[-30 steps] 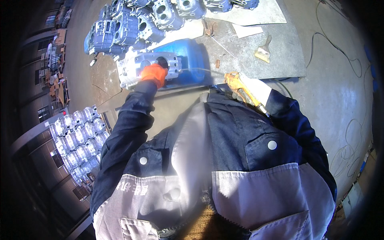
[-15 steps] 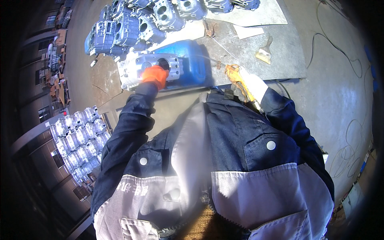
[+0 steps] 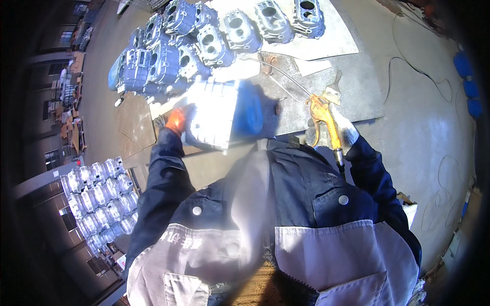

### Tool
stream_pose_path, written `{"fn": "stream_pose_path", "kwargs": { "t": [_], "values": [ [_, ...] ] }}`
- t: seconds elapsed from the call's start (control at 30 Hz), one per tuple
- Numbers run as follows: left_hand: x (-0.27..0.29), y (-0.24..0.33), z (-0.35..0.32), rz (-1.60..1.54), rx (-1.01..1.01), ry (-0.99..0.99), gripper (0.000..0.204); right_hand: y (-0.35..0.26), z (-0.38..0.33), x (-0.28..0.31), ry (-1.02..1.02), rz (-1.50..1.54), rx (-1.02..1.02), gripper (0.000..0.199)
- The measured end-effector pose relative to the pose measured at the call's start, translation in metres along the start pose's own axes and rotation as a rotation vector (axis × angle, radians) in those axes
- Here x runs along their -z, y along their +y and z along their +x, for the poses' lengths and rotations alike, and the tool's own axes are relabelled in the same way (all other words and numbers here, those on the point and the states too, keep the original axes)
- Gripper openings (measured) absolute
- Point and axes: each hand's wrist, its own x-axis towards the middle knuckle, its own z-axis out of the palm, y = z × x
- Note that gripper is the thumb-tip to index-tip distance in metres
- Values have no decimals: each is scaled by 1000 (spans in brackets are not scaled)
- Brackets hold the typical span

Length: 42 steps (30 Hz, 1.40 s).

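Left hand [image 3: 176, 121] in an orange glove clamped on the edge of a pale metal housing [image 3: 210, 121] tilted over a blue drum [image 3: 251, 112], right hand [image 3: 334, 130] closed around an orange air gun [image 3: 324, 118] just right of the drum, more grey housings [image 3: 204, 41] clustered beyond the drum

1. Workshop / factory floor, metal-parts work.
2. Bare concrete floor [image 3: 423, 127], dusty, w/ chalk-like scrawls & a loose cable [image 3: 408, 66] snaking across it.
3. Many grey cast-metal housings [image 3: 204, 35] w/ round bores, set in rows on steel plates [image 3: 326, 46] laid on the floor.
4. 2nd batch of similar castings [image 3: 99, 199] packed tight lower left.
5. Shelving/racks [image 3: 69, 92] w/ stock along the left edge.
6. Person in dark blue & grey work overalls [image 3: 306, 204], gloves on.
7. Orange air-gun-type tool [image 3: 324, 120] on a hose, long thin nozzle.
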Motion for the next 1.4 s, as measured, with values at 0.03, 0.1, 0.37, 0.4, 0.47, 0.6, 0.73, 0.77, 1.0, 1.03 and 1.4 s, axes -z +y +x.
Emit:
{"fn": "stream_pose_path", "kwargs": {
  "t": [0.03, 0.1, 0.37, 0.4, 0.47, 0.6, 0.73, 0.77, 1.0, 1.03, 1.4],
  "values": [
    [-12, -43, -3, 26, -33, 62, 45, -2, -4, 3, 51, 36, -76, 47],
    [-40, -119, -18, 37, 134, 139, 37, 4, 0, 11, 201, -123, -71, 53],
    [-45, -147, -52, 845, 114, -29, 42, 59, 99, -12, -70, -1264, -465, 54],
    [-50, -123, -55, 511, 316, 89, 48, 61, 107, -27, -130, -1242, -431, 56],
    [-53, -70, -56, 37, 414, 361, 61, 61, 121, -55, -44, -1319, -341, 63],
    [-58, 24, -54, -117, 211, 374, 62, 46, 121, -60, 220, -1595, -336, 83],
    [-66, 64, -57, 157, 275, 239, 58, 38, 120, -23, 342, -1268, -363, 83],
    [-66, 65, -57, 301, 347, 235, 58, 36, 122, -15, 372, -1270, -348, 82],
    [-63, 24, -61, 312, 301, 251, 67, 2, 62, -6, -56, -856, -82, 49],
    [-65, 20, -61, 376, 331, 247, 71, -6, 49, -8, -145, -911, -85, 47],
    [-73, 37, -59, 155, 368, 307, 53, -8, 21, -26, 11, -507, -393, 40]
  ]
}}
